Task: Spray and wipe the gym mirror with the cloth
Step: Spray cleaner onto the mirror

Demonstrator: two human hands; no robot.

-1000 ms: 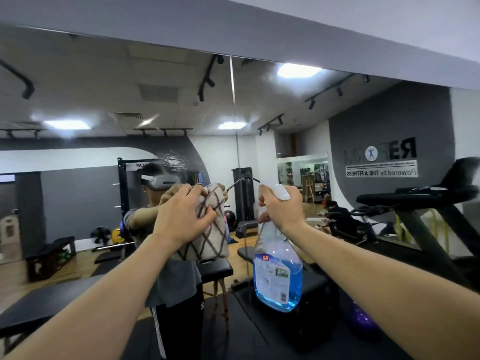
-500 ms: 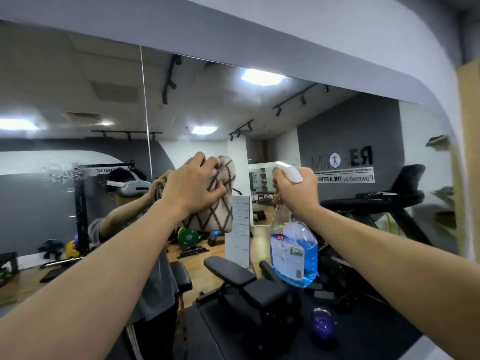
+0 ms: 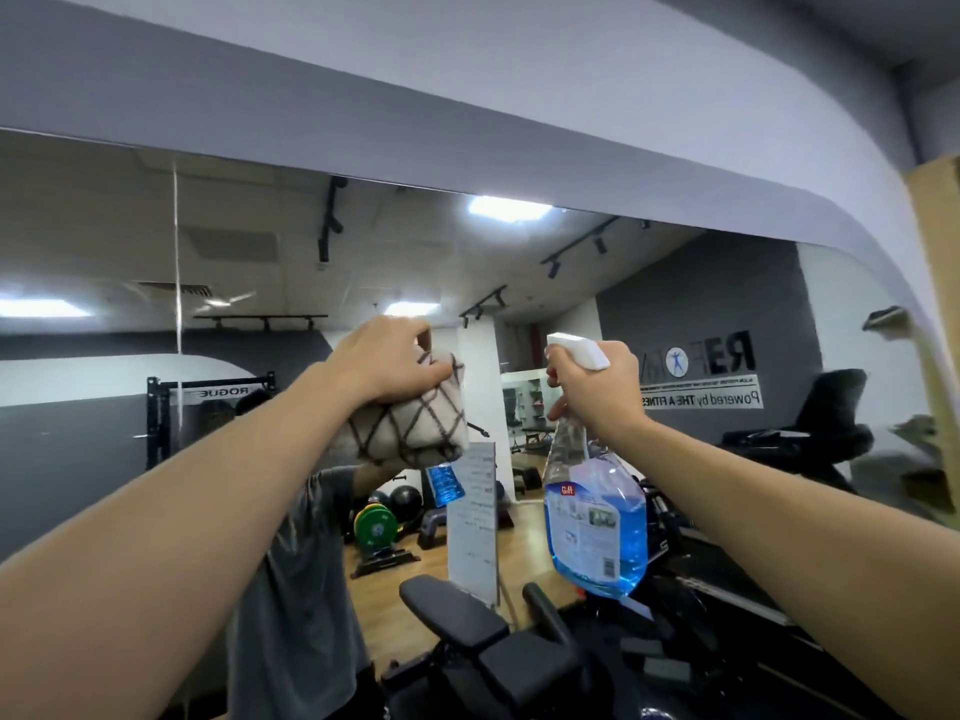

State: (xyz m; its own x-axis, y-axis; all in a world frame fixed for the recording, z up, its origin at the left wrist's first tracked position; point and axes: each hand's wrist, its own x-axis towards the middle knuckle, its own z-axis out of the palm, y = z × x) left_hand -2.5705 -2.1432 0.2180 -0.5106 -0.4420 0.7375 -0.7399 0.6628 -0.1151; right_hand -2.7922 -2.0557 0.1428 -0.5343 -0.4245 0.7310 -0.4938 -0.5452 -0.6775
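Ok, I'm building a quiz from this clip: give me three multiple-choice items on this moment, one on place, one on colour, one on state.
1. Where is the cloth?
A. in the left hand
B. on the bench
C. on the floor

2. What colour is the liquid in the spray bottle?
A. green
B. blue
C. clear

3. How does the right hand stand?
A. open, empty
B. flat on the mirror
C. gripping the bottle's neck

Key: 1 A, the left hand bunches it; 2 B, blue fills the lower bottle; 3 C, fingers curl under the white sprayer.
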